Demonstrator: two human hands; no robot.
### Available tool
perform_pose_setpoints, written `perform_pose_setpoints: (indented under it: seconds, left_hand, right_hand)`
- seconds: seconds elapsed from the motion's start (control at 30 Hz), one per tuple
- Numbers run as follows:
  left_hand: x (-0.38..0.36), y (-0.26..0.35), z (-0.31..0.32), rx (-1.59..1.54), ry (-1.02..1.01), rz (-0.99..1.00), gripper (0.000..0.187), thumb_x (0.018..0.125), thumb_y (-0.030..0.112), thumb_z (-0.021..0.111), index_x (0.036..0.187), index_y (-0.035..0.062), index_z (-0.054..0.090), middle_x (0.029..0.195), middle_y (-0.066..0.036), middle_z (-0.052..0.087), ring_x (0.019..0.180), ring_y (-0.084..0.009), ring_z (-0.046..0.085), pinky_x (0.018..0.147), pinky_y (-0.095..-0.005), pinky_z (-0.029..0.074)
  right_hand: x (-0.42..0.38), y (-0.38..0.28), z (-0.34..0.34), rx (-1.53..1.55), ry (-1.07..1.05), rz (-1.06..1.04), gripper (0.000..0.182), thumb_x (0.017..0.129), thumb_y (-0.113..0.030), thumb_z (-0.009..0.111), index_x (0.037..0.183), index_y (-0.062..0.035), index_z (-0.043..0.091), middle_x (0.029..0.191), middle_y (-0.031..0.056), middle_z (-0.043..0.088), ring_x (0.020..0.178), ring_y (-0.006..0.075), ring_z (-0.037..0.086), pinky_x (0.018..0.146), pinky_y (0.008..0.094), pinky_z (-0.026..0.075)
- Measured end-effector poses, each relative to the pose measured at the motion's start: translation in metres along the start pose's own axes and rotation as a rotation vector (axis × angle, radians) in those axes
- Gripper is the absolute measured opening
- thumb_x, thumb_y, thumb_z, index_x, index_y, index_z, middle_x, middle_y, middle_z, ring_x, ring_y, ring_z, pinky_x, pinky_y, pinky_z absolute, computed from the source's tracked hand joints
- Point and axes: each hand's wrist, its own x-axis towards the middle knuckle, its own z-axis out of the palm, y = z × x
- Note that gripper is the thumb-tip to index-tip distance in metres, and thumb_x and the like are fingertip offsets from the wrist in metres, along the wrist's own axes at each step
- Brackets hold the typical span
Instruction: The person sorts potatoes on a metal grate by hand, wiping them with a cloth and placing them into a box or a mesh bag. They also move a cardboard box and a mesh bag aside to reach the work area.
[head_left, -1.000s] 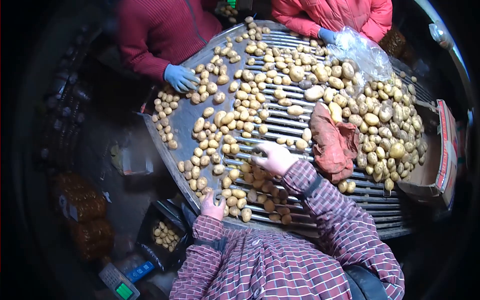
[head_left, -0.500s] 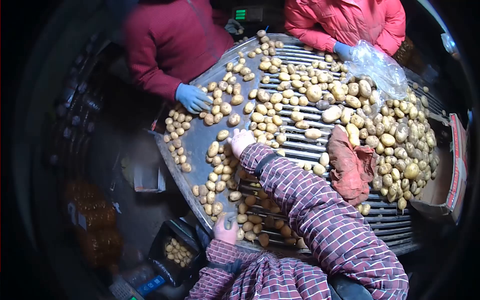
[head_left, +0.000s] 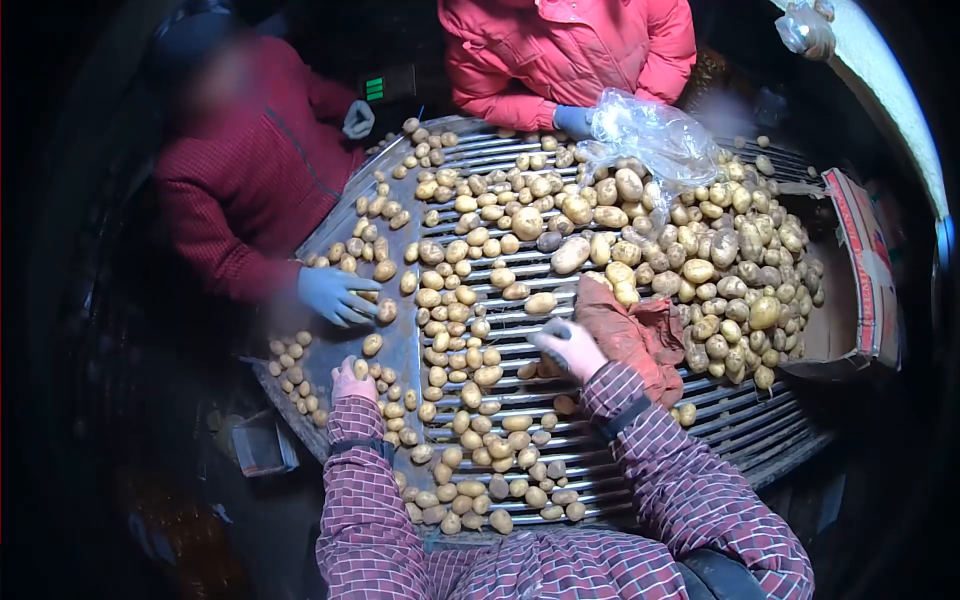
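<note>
My left hand point(head_left: 353, 385) is at the left part of the metal plate point(head_left: 400, 345), its fingers closed around a small potato point(head_left: 361, 369). More loose potatoes point(head_left: 392, 392) lie just right of it. Over the slatted metal grate point(head_left: 535, 385), my right hand point(head_left: 570, 350) has its fingers apart, with nothing visible in them. Their tips look grey, as if covered. A crumpled red cloth point(head_left: 630, 335) lies right beside that hand. Potatoes point(head_left: 470, 395) spread over the slats between my two hands.
A large potato heap point(head_left: 745, 270) lies right, by an open cardboard box point(head_left: 862, 270). Opposite, a person in a pink jacket point(head_left: 580, 50) has a gloved hand by a clear plastic bag point(head_left: 655, 140). At left, another person's blue glove point(head_left: 338, 296) touches potatoes.
My left hand has moved from the near edge farther up the plate. My right hand has drawn back rightward from the plate's potatoes to the red cloth. The camera view has shifted.
</note>
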Motion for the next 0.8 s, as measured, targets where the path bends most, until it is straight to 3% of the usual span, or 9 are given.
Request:
perform_pose_setpoints:
  seconds: [0.13, 0.27, 0.4, 0.47, 0.5, 0.53, 0.6, 0.67, 0.8]
  left_hand:
    - [-0.006, 0.002, -0.016, 0.05, -0.103, 0.011, 0.061, 0.072, 0.02, 0.075, 0.128, 0.0157, 0.053, 0.121, -0.018, 0.052, 0.111, -0.0371, 0.056, 0.095, -0.0443, 0.047]
    - [-0.009, -0.024, 0.002, 0.057, 0.026, 0.034, 0.06, 0.07, 0.02, 0.076, 0.126, 0.0141, 0.054, 0.109, -0.016, 0.06, 0.104, -0.035, 0.061, 0.094, -0.0406, 0.049]
    - [-0.055, -0.032, 0.016, -1.205, -0.104, -0.064, 0.043, 0.086, 0.022, 0.068, 0.123, 0.006, 0.055, 0.098, -0.014, 0.065, 0.091, -0.0297, 0.065, 0.082, -0.0389, 0.055]
    - [-0.097, -0.022, 0.002, -1.784, -0.734, -0.299, 0.038, 0.095, 0.037, 0.056, 0.118, 0.0065, 0.057, 0.107, -0.011, 0.066, 0.101, -0.0261, 0.063, 0.081, -0.0392, 0.054]
    - [-0.118, 0.008, 0.007, -1.947, -0.625, -0.357, 0.041, 0.096, 0.041, 0.053, 0.118, 0.0071, 0.057, 0.111, -0.011, 0.065, 0.105, -0.026, 0.062, 0.084, -0.0411, 0.054]
    - [-0.137, 0.046, 0.014, -2.105, -0.508, -0.408, 0.043, 0.097, 0.045, 0.049, 0.118, 0.0077, 0.057, 0.114, -0.011, 0.064, 0.109, -0.0258, 0.061, 0.086, -0.0429, 0.053]
    - [-0.16, 0.093, 0.013, -2.187, -0.728, -0.414, 0.049, 0.097, 0.048, 0.047, 0.126, 0.0091, 0.053, 0.128, -0.01, 0.056, 0.121, -0.0274, 0.052, 0.097, -0.0473, 0.047]
    - [-0.169, 0.099, 0.055, -2.261, -0.746, -0.26, 0.058, 0.096, 0.056, 0.038, 0.138, 0.0152, 0.043, 0.141, -0.009, 0.044, 0.13, -0.0292, 0.042, 0.105, -0.05, 0.038]
    - [-0.175, 0.08, 0.094, -2.865, -1.075, -0.482, 0.074, 0.093, 0.068, 0.03, 0.151, 0.0216, 0.029, 0.155, -0.008, 0.029, 0.141, -0.0308, 0.028, 0.114, -0.0509, 0.025]
  right_hand:
    - [0.043, -0.018, -0.017, -0.665, 0.375, -0.294, 0.046, 0.076, -0.026, 0.07, 0.118, -0.0119, 0.063, 0.119, 0.0144, 0.059, 0.105, 0.0293, 0.061, 0.085, 0.0365, 0.051]
    - [0.071, -0.013, 0.005, -1.061, 0.115, -0.068, 0.046, 0.074, -0.025, 0.071, 0.117, -0.0149, 0.059, 0.12, 0.0176, 0.052, 0.107, 0.0307, 0.06, 0.086, 0.0423, 0.052]
    - [0.055, 0.012, -0.002, -0.503, 0.207, -0.208, 0.045, 0.074, -0.025, 0.071, 0.117, -0.0139, 0.062, 0.112, 0.013, 0.06, 0.102, 0.0292, 0.061, 0.086, 0.0385, 0.051]
    - [0.042, 0.02, 0.003, 0.072, 0.062, -0.185, 0.051, 0.074, -0.027, 0.074, 0.12, -0.0083, 0.061, 0.108, 0.0109, 0.066, 0.098, 0.0221, 0.062, 0.087, 0.0344, 0.05]
    - [0.03, 0.01, 0.009, 0.356, -0.09, -0.032, 0.054, 0.078, -0.03, 0.074, 0.123, -0.0033, 0.059, 0.108, 0.0093, 0.067, 0.096, 0.0162, 0.06, 0.088, 0.0313, 0.048]
    - [0.011, -0.003, 0.02, 0.309, -0.048, 0.039, 0.055, 0.08, -0.033, 0.075, 0.123, -0.0032, 0.059, 0.108, 0.0087, 0.067, 0.097, 0.0157, 0.06, 0.089, 0.0315, 0.048]
    - [-0.003, 0.005, 0.065, 0.308, -0.107, 0.052, 0.061, 0.083, -0.044, 0.071, 0.126, -0.0034, 0.058, 0.111, 0.0132, 0.067, 0.101, 0.024, 0.063, 0.092, 0.0356, 0.048]
    - [-0.032, -0.02, 0.099, -0.126, -0.133, -0.226, 0.055, 0.086, -0.041, 0.061, 0.127, -0.004, 0.056, 0.121, 0.0204, 0.06, 0.111, 0.0366, 0.057, 0.098, 0.0445, 0.045]
    - [-0.056, -0.007, 0.124, -0.398, 0.056, -0.564, 0.047, 0.089, -0.038, 0.058, 0.121, -0.0043, 0.057, 0.115, 0.018, 0.056, 0.114, 0.0345, 0.049, 0.101, 0.0466, 0.036]
